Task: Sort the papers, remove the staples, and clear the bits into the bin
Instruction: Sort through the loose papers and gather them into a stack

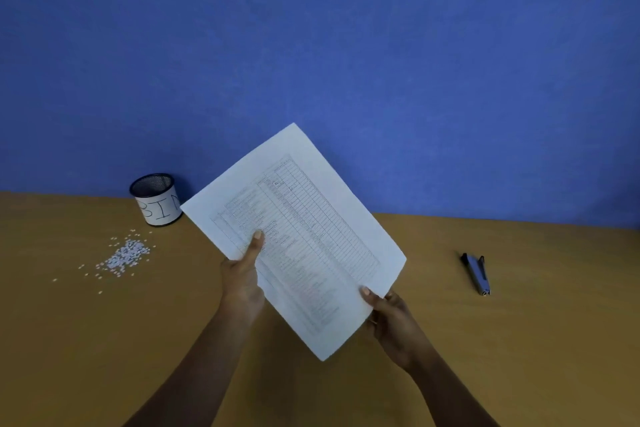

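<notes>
Both hands hold white printed paper sheets [304, 236] tilted above a tan wooden desk [519, 340]: the left hand [242, 274] pinches the left edge, the right hand [391, 315] pinches the lower right edge. Far left, small white paper bits [124, 255] lie near a black mesh cup labelled BIN [156, 199]. A grey-blue staple remover [478, 274] lies right.

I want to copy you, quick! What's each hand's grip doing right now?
Left grip: closed on the papers, thumb on top.
Right grip: closed on the same papers, thumb on top.
</notes>
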